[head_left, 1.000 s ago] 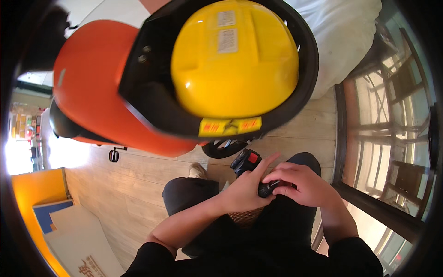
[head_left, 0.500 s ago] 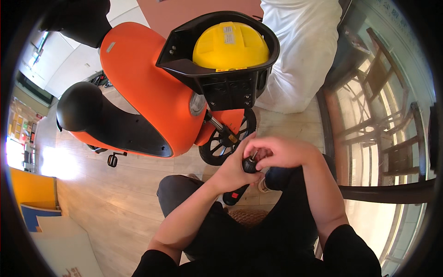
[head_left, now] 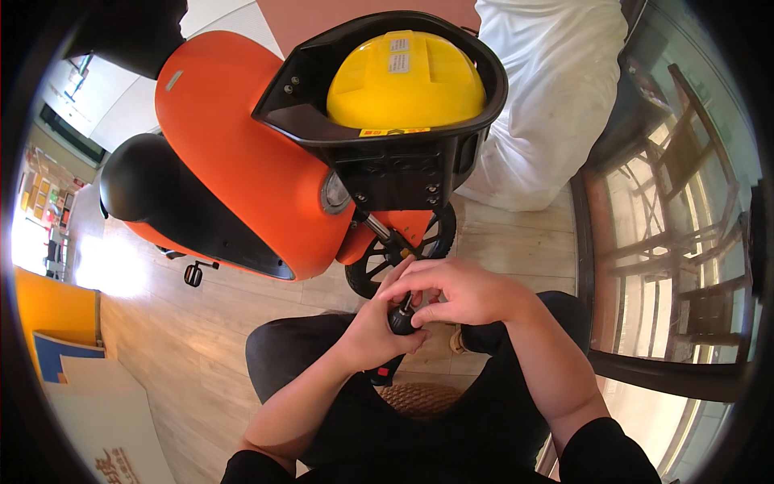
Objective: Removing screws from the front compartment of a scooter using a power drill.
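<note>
My left hand (head_left: pixel 372 327) is wrapped round the ridged chuck (head_left: pixel 401 320) of a black power tool (head_left: pixel 383 373) with a red patch, held between my knees. My right hand (head_left: pixel 455 292) arches over the chuck, fingers curled at the small metal bit that stands up from it; their tips are partly hidden. Just beyond both hands is the front wheel (head_left: pixel 363 270) of an orange scooter (head_left: pixel 222 133). On its front a black basket (head_left: pixel 387 169) holds a yellow helmet (head_left: pixel 403 93).
A large white bundle of cloth or plastic (head_left: pixel 548 105) lies right of the scooter. A dark-framed glass panel (head_left: pixel 669 242) borders the right side, reflecting chairs. Yellow and blue boards (head_left: pixel 56 323) stand at left on the wooden floor (head_left: pixel 177 339). A woven seat (head_left: pixel 415 403) shows beneath me.
Since one second ago the view has shifted, showing more of the scooter. In the last half second both hands have moved slightly left and down, still at the tool's chuck.
</note>
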A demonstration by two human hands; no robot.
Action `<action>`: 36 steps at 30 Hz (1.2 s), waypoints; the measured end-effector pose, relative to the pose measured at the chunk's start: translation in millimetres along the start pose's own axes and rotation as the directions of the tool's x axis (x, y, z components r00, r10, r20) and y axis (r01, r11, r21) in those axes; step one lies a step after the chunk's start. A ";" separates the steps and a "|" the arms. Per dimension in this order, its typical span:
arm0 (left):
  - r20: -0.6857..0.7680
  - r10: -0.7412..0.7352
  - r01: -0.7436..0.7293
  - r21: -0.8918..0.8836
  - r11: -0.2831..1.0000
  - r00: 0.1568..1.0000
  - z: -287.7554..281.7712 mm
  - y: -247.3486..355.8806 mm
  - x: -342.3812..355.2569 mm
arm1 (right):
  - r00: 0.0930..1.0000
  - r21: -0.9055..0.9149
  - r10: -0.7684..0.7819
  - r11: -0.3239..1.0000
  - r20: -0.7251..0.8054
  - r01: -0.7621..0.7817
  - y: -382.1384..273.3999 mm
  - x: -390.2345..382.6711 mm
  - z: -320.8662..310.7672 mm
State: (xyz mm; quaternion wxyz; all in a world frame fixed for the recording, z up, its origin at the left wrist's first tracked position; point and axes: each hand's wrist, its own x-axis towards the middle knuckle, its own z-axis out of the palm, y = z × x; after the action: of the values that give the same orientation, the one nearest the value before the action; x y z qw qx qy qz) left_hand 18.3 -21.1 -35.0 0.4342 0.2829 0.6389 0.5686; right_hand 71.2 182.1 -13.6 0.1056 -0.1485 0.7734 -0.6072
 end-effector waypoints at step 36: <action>-0.150 -0.006 -0.022 -0.185 0.983 0.989 -2.9 -28.9 1.2 | 0.919 -0.069 0.334 0.932 -0.209 -0.355 -1.3 5.3 36.1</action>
State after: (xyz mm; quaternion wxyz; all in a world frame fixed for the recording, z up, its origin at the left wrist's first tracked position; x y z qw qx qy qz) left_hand 19.0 -27.1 -63.4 0.4072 0.2001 0.6128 0.6470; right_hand 78.8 147.1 -20.9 0.1270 0.0446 0.8248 -0.5491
